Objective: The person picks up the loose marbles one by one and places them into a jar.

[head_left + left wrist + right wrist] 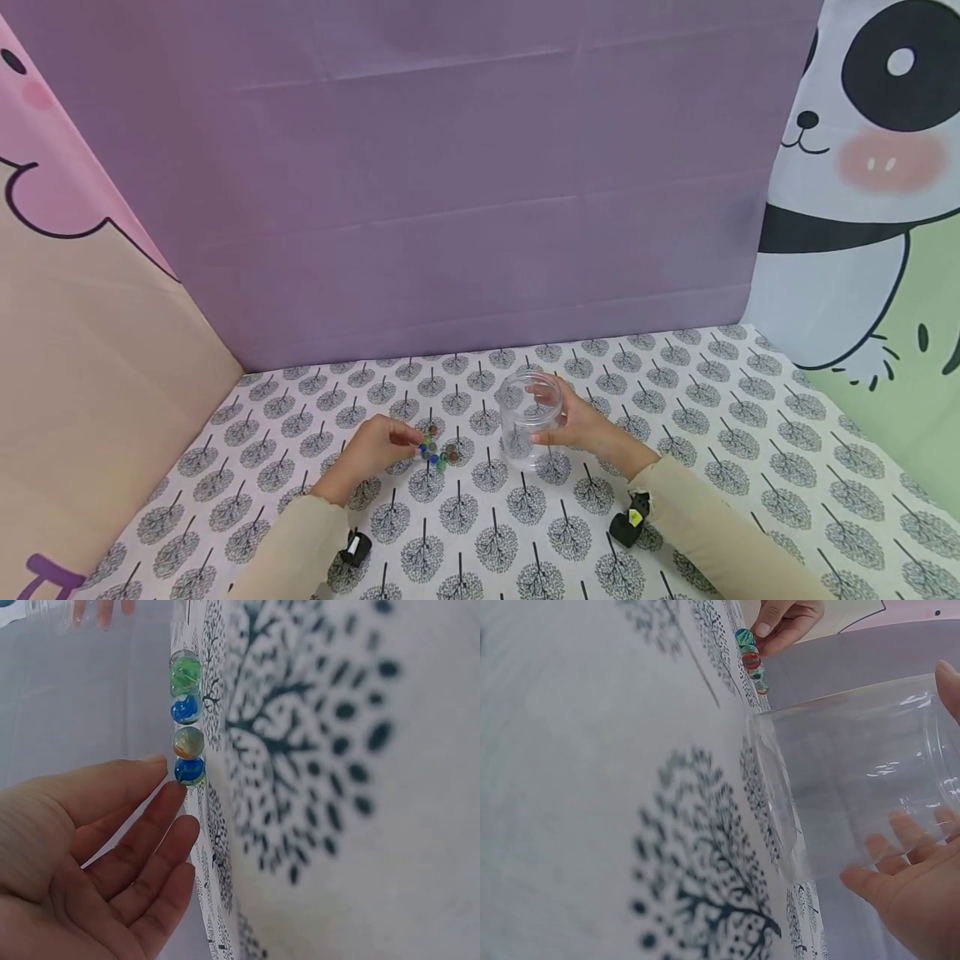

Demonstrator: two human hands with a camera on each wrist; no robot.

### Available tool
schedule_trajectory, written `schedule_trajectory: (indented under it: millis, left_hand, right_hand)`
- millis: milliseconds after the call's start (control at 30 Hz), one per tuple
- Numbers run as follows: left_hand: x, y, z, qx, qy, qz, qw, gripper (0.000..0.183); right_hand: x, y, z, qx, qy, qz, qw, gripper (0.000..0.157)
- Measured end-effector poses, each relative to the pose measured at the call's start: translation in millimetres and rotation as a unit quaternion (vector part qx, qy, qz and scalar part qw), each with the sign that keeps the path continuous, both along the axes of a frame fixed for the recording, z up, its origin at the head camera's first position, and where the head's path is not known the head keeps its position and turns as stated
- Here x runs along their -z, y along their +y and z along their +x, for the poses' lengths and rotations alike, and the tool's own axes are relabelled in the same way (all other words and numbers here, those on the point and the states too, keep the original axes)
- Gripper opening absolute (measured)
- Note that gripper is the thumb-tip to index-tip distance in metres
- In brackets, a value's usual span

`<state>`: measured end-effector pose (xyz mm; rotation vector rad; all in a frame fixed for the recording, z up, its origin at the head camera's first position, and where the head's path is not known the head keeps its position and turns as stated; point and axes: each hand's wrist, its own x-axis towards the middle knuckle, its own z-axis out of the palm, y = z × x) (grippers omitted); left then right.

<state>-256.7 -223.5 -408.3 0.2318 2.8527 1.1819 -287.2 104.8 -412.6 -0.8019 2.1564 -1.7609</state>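
A small cluster of glass marbles (pixel 432 457), in blue, green and reddish-brown, lies on the patterned cloth left of centre. At the cluster's left edge is my left hand (pixel 378 446); in the left wrist view its thumb and index fingertip are right at a blue marble (pixel 190 771), a gap between them. My right hand (pixel 591 427) grips a clear plastic jar (pixel 517 429) from its right side, fingers around the far side and thumb on the near side. The jar stands upright with its mouth uncovered. In the right wrist view the cloth and backdrop show through the jar's wall (pixel 840 765).
White cloth (pixel 495 550) printed with grey trees covers the table. A purple backdrop (pixel 465 183) rises behind it, with cartoon-printed panels at both sides, including a panda (pixel 847 292) on the right. Black wrist devices (pixel 356 549) sit by both sleeves.
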Motion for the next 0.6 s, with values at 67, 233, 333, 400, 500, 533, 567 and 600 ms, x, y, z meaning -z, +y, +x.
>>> schedule_trajectory:
  millis: [67, 233, 333, 400, 500, 533, 567, 600]
  left_hand:
    - [1.1, 0.3, -1.0, -0.005, -0.005, 0.001, 1.0, 0.014]
    - [3.1, 0.1, -4.0, -0.011, -0.009, 0.004, 0.9999, 0.015]
    - [3.2, -0.2, -5.1, -0.013, -0.012, 0.002, 0.9998, 0.015]
    - [3.1, -0.1, -5.5, -0.017, -0.016, 0.0, 0.9997, 0.015]
    - [2.3, 0.4, -5.6, -0.015, -0.019, -0.004, 0.9997, 0.016]
    - [2.0, 0.7, -5.7, -0.014, -0.019, -0.006, 0.9997, 0.015]
    - [1.8, 0.9, -6.0, -0.01, -0.019, -0.008, 0.9997, 0.015]
    - [1.1, 1.3, -6.1, -0.008, -0.019, -0.01, 0.9997, 0.016]
  right_hand:
    - [0.7, 0.2, -0.2, -0.002, -0.003, -0.004, 1.0, 0.1]
    - [1.5, 0.2, -1.2, -0.011, -0.006, -0.015, 1.0, 0.1]
    - [1.4, 0.3, -1.2, -0.011, -0.008, -0.014, 1.0, 0.1]
    - [1.5, 0.3, -1.2, -0.006, -0.008, -0.007, 1.0, 0.1]
    - [1.9, 0.0, -1.5, -0.001, -0.009, -0.001, 1.0, 0.099]
    - [1.8, 0.0, -1.4, 0.001, -0.008, 0.003, 1.0, 0.099]
    - [1.7, -0.1, -1.4, 0.001, -0.006, 0.004, 1.0, 0.098]
    - [1.4, -0.3, -1.4, 0.002, -0.007, 0.004, 1.0, 0.099]
